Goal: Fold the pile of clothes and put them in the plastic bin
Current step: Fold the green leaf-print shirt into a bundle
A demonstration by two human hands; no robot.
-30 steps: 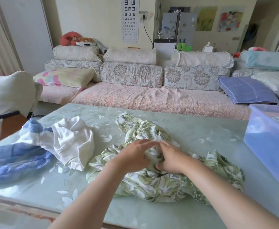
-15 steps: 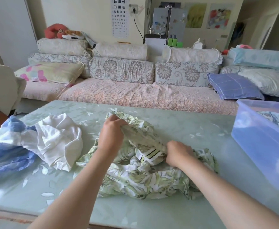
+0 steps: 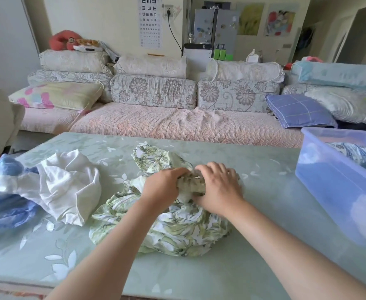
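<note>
Head view: leaf-print garment [image 3: 177, 230], crumpled, centre of surface [image 3: 242, 267]. Left hand [image 3: 164, 187] and right hand [image 3: 218, 189] meet on its top, fingers [image 3: 215, 167] of both grasping a bunched fold. White garment [image 3: 69, 187] and blue garment [image 3: 2, 204] heaped to the left, touching. Plastic bin [image 3: 340, 191] at right edge, patterned cloth [image 3: 355, 152] inside.

My left hand [image 3: 163, 187] and right hand [image 3: 218, 190] are bare, and both forearms [image 3: 117, 245] show uncovered all the way past the near edge of the table [image 3: 242, 267].

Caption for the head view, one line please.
Left hand and right hand grip a crumpled leaf-print garment on the table; white cloth left, plastic bin right.
</note>
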